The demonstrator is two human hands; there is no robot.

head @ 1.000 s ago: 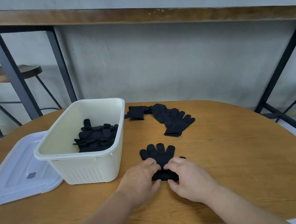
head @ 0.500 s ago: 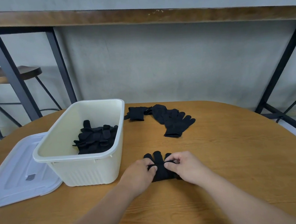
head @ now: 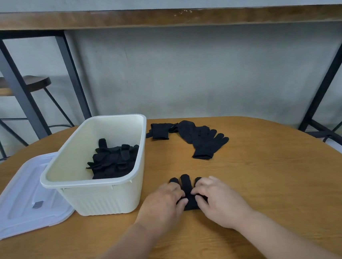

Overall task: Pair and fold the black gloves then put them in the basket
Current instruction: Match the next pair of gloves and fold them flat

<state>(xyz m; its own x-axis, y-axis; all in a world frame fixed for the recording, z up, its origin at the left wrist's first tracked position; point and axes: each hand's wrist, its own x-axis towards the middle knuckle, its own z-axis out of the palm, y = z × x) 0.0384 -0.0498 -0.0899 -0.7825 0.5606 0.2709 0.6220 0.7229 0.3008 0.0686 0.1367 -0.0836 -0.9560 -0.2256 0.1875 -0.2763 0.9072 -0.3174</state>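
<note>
A stacked pair of black gloves lies on the wooden table in front of me, its cuff end folded up over the palm. My left hand and my right hand sit on either side of it, and their curled fingertips pinch the folded part. Only three glove fingers and a strip between my hands show. The cream basket stands just to the left, with several folded black gloves inside.
More loose black gloves lie at the table's far middle, with a small rolled piece beside the basket's far corner. A translucent lid lies flat left of the basket. Stools and metal bench legs stand behind the table.
Both hands took the cuff end of the glove pair and folded it away from me over the palm. The pair now looks shorter, and my hands have come back a little towards me.
</note>
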